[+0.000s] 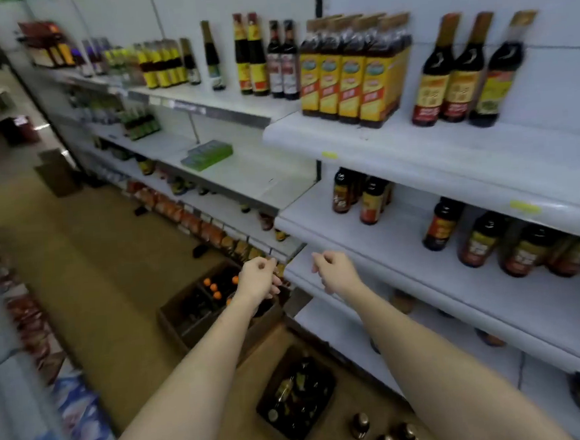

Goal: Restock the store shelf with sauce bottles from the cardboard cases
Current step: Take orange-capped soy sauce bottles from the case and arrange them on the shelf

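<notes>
Behind left hand (256, 279): half-hidden case (199, 312).

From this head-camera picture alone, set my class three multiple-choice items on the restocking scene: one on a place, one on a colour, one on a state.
1. Where is the case with the orange-capped bottles?
A. On the top shelf
B. On the floor, at the foot of the shelving
C. In the person's arms

2. What colour are the labels on the four-bottle block on the top shelf?
A. Mainly yellow
B. Mainly blue
C. Mainly white

3. What are the left hand and right hand doing?
A. Each grips a bottle
B. Together they lift a case
C. Both hold nothing, fingers loosely curled

Answers: 1 B, the open cardboard case sits on the floor below the left hand. 2 A, yellow fronts run across the block. 3 C, no bottle or case is in either hand.
</notes>
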